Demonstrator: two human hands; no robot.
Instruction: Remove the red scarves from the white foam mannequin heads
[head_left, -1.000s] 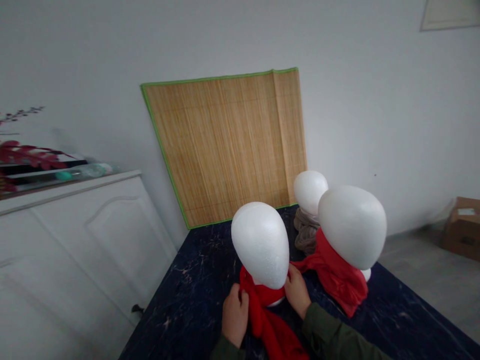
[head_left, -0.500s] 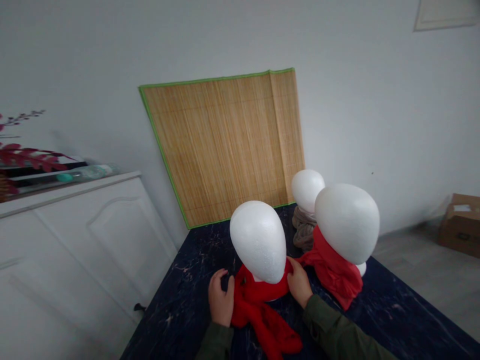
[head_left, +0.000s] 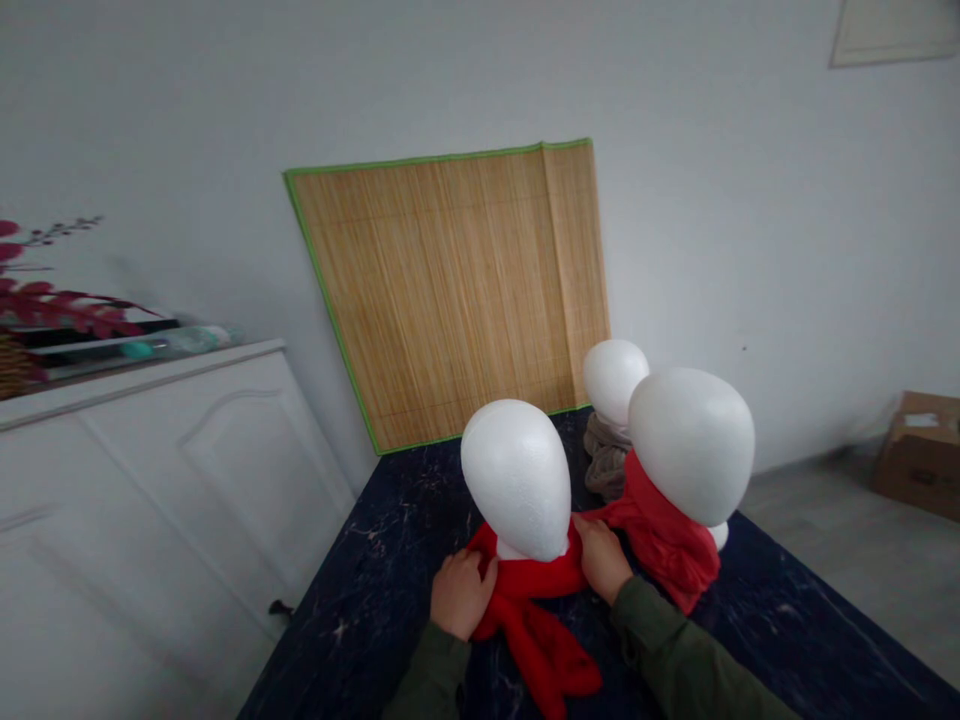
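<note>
A white foam mannequin head stands on the dark blue table with a red scarf wrapped round its neck. My left hand is closed on the scarf at the head's left side. My right hand presses the scarf on the right side, fingers curled into the cloth. The scarf's loose end hangs toward me. Both sleeves are dark green.
A second foam head with a red scarf stands right of mine, a third with a brown scarf behind. A bamboo mat leans on the wall. White cabinet at left, cardboard box on the floor at right.
My left hand moved out to the left, then came back against the scarf by the neck. The scarf now sits lower and snugger around the head's base. My right hand stayed in place.
</note>
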